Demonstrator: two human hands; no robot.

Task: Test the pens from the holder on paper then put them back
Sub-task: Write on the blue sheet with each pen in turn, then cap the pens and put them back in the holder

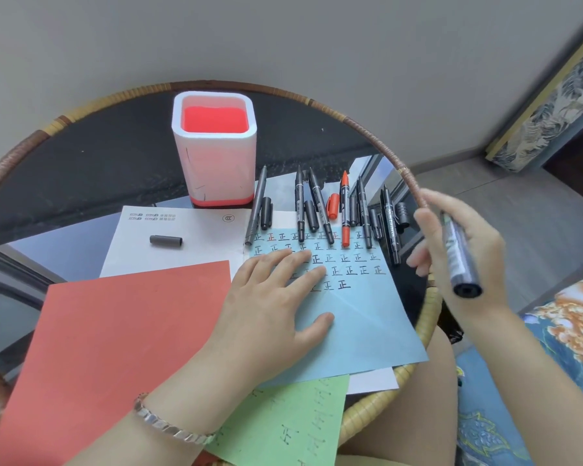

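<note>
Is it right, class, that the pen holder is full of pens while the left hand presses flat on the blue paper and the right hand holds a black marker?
Not quite. The head view shows the pen holder empty; the pens lie in a row beside it on the table. The rest holds: the left hand presses flat on the blue paper and the right hand holds a black marker.

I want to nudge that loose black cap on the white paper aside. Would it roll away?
Probably. The loose black cap looks round and smooth, lying on its side on the flat white paper, so a sideways push would likely roll it. It seems small, hollow and light, so pinching it looks safer.
</note>
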